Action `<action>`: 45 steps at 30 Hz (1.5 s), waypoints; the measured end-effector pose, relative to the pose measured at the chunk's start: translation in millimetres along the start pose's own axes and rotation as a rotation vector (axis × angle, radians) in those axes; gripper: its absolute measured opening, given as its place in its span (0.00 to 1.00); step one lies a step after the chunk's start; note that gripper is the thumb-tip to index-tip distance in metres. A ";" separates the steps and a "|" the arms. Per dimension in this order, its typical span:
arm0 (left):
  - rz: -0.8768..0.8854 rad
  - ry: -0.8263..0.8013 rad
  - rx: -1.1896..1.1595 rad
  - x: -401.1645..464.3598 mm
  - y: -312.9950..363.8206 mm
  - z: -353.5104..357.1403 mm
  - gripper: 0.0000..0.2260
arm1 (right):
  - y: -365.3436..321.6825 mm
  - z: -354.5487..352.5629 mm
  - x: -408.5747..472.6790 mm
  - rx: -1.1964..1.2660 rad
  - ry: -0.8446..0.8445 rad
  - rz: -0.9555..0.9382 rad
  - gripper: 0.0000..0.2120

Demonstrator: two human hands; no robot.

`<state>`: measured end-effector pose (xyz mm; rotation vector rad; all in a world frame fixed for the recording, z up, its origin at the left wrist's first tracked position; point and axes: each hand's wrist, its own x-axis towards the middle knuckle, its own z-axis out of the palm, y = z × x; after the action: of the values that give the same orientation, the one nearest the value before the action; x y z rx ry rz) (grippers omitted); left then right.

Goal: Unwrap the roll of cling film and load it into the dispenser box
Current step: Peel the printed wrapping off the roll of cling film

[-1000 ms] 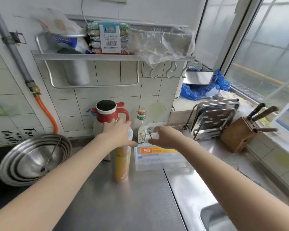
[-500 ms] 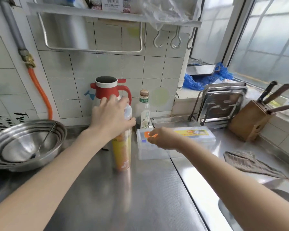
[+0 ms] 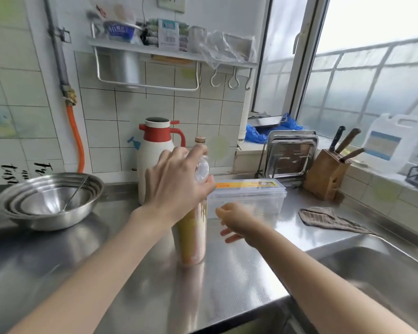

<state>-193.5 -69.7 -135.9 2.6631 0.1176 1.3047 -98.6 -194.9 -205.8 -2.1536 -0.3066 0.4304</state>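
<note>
Upright on the steel table [image 3: 239,280], the cling film roll [image 3: 193,235] is a tall cylinder in a glossy yellow-orange wrapper w/ crinkled clear plastic at the top. Left hand [image 3: 179,184] grips it near the top, fingers clenched round the wrapper. Right hand [image 3: 237,222] hovers just beside the roll, fingers loosely spread, holding nothing. Directly behind: the dispenser box [image 3: 249,196], a long clear plastic rectangle w/ lid closed and a yellow label strip. Red-and-white flask [image 3: 155,155] stands at back; nested steel bowls [image 3: 48,201] at left.
</note>
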 end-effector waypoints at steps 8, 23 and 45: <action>-0.119 0.094 -0.311 -13.2 5.5 -20.1 0.17 | 67.3 6.7 -23.2 0.378 -0.003 0.370 0.32; -0.983 0.082 -0.914 -64.1 -71.5 81.3 0.26 | 120.2 -28.6 -0.4 0.753 0.397 0.298 0.11; -1.269 -0.108 -0.562 -112.1 -78.8 163.0 0.28 | 131.8 -37.5 20.0 0.491 0.345 0.035 0.13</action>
<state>-133.0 -28.4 -335.8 1.5633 1.0275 0.5931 -57.0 -290.3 -297.1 -1.7104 0.0329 0.1264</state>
